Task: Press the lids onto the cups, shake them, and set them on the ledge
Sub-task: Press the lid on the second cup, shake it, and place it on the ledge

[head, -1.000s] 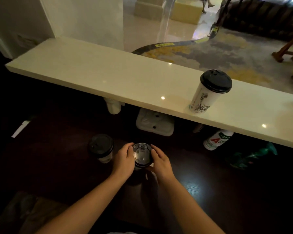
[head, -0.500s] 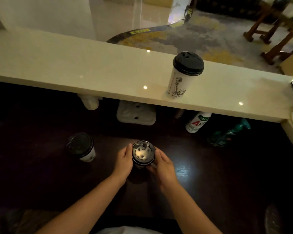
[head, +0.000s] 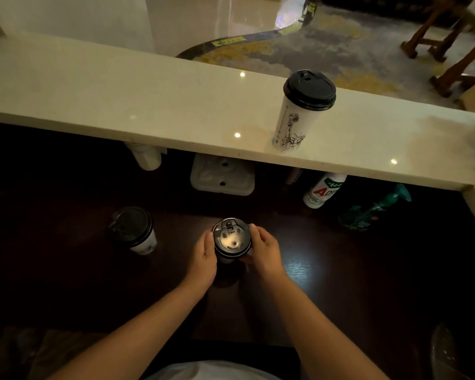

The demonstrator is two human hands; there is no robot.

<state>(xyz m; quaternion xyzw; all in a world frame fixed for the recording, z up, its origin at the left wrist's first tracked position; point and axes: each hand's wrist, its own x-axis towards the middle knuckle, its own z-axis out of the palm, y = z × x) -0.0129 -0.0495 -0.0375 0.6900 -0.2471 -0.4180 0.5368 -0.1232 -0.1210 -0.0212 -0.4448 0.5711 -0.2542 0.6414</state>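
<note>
A white paper cup with a black lid (head: 231, 241) stands on the dark wooden counter, seen from above. My left hand (head: 203, 260) grips its left side and my right hand (head: 265, 252) wraps its right side, fingers at the lid's rim. A second lidded cup (head: 133, 230) stands on the counter to the left, untouched. A tall white cup with a black lid (head: 299, 111) stands upright on the pale stone ledge (head: 148, 105) at the right.
Under the ledge lie a white moulded tray (head: 222, 174), a white bottle with a red and green label (head: 322, 189) and a teal spray bottle (head: 376, 208). Wooden chair legs (head: 444, 42) stand beyond the glass.
The view has shifted a little between frames. Both hands stay around the same cup on the counter, the right fingers now curled closer over the lid's rim.
</note>
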